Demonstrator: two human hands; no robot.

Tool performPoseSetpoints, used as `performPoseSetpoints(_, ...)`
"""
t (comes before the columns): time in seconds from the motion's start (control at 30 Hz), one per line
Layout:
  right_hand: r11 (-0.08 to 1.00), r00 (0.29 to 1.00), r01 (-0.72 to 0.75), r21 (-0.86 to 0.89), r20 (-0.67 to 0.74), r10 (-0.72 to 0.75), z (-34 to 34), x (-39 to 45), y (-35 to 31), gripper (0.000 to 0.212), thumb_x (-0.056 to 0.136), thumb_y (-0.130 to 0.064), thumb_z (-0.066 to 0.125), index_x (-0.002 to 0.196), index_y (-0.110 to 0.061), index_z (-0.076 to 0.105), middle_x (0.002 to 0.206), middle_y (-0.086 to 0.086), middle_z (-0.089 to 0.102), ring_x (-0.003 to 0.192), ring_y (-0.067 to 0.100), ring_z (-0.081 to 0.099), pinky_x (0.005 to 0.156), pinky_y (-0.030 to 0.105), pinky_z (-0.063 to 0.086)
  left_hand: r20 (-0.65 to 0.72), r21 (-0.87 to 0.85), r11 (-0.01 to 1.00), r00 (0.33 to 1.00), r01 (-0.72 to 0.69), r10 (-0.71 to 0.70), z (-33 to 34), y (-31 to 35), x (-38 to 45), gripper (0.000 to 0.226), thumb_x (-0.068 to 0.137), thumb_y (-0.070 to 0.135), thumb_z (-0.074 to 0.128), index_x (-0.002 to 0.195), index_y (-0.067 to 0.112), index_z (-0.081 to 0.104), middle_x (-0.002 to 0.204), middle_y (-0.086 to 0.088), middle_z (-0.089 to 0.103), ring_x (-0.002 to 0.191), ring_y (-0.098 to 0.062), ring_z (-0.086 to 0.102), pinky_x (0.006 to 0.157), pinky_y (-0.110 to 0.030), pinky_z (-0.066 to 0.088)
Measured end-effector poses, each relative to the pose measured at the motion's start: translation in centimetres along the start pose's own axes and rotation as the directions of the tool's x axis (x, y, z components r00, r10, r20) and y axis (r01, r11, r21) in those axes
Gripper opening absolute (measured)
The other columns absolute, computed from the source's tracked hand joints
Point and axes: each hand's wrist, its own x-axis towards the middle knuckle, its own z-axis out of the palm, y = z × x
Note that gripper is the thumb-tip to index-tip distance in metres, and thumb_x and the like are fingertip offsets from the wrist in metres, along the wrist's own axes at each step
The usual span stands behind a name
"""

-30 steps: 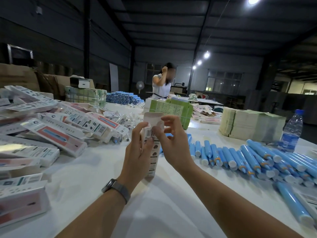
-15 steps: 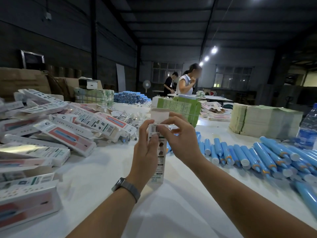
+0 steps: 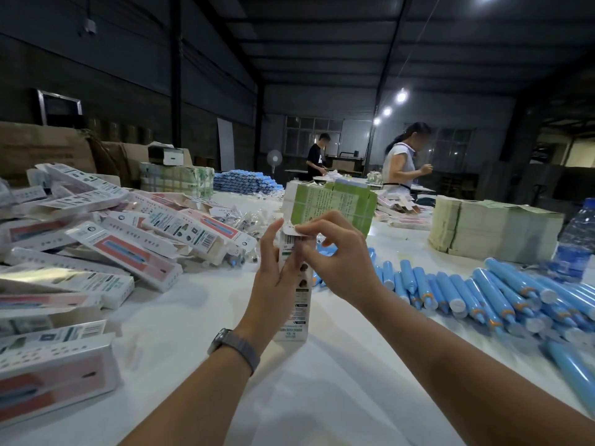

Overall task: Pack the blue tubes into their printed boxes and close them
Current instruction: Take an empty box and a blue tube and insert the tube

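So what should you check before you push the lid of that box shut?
1. Printed box standing upright on the white table: ok.
2. Left hand steadying the box's side: ok.
3. Right hand pinching the top flap: ok.
4. Flap tucked in: not ok, it is bent over but not seated.
5. Blue tube inside the box: cannot tell, the box hides it.
6. More loose blue tubes ready on the right: ok.

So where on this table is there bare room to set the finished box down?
Bare white table lies in front of the upright box, between both forearms, and left toward the packed boxes. Crowded: that box heap along the left edge, loose blue tubes on the right, green stacks behind.
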Motion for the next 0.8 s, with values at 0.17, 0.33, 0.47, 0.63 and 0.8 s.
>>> performPoseSetpoints(0.17,0.991,0.995,-0.093,0.094,0.045,0.089,-0.3,1.1,-0.9,0.005,0.088,-0.016,0.072,0.087,-0.011,0.075,0.092,-0.007,0.071,0.086,0.009,0.066,0.084,0.035,0.055,0.001,0.067,0.998,1.0,-0.015,0.015,0.0,0.2,-0.1,0.049,0.095,0.034,0.048,0.127,0.069,0.035,0.103,0.017,0.067,0.086,-0.016,0.068,0.082,-0.054,0.055)
performPoseSetpoints(0.33,0.996,0.994,-0.08,0.038,0.075,0.077,0.0,1.3,-1.0,0.009,0.087,-0.013,0.072,0.095,-0.017,0.076,0.086,-0.017,0.064,0.086,0.003,0.063,0.08,0.02,0.052,-0.026,0.09,0.996,1.0,0.0,0.003,0.1,0.3,-0.2,0.05,0.095,0.035,0.047,0.126,0.072,0.032,0.104,0.002,0.068,0.09,-0.023,0.069,0.083,-0.06,0.053)
performPoseSetpoints(0.47,0.999,0.997,-0.038,-0.01,0.06,0.039,0.2,1.7,-1.1,0.007,0.087,-0.011,0.071,0.09,-0.015,0.076,0.08,-0.02,0.06,0.078,-0.003,0.058,0.069,0.011,0.043,-0.018,0.128,0.991,0.999,-0.029,0.032,0.1,0.3,-0.1,0.05,0.096,0.038,0.046,0.127,0.073,0.029,0.101,0.015,0.067,0.084,-0.019,0.069,0.078,-0.058,0.055)
performPoseSetpoints(0.63,0.999,0.999,-0.028,-0.047,0.046,0.03,0.3,1.9,-1.4,0.007,0.088,-0.011,0.069,0.087,-0.013,0.075,0.079,-0.017,0.061,0.076,-0.004,0.058,0.067,0.01,0.043,-0.001,0.136,0.99,1.0,-0.028,0.028,0.3,0.4,-0.2,0.052,0.094,0.04,0.045,0.12,0.081,0.024,0.094,0.027,0.063,0.078,-0.018,0.067,0.077,-0.058,0.055)
performPoseSetpoints(0.8,0.994,0.993,-0.022,-0.108,0.112,0.034,-0.6,2.9,-1.6,0.008,0.089,-0.012,0.069,0.093,-0.012,0.076,0.083,-0.003,0.072,0.079,0.012,0.067,0.077,0.037,0.055,0.004,0.137,0.986,0.996,-0.094,0.095,0.2,0.1,-0.3,0.053,0.098,0.043,0.042,0.125,0.081,0.018,0.097,0.035,0.064,0.079,-0.01,0.066,0.073,-0.018,0.052)
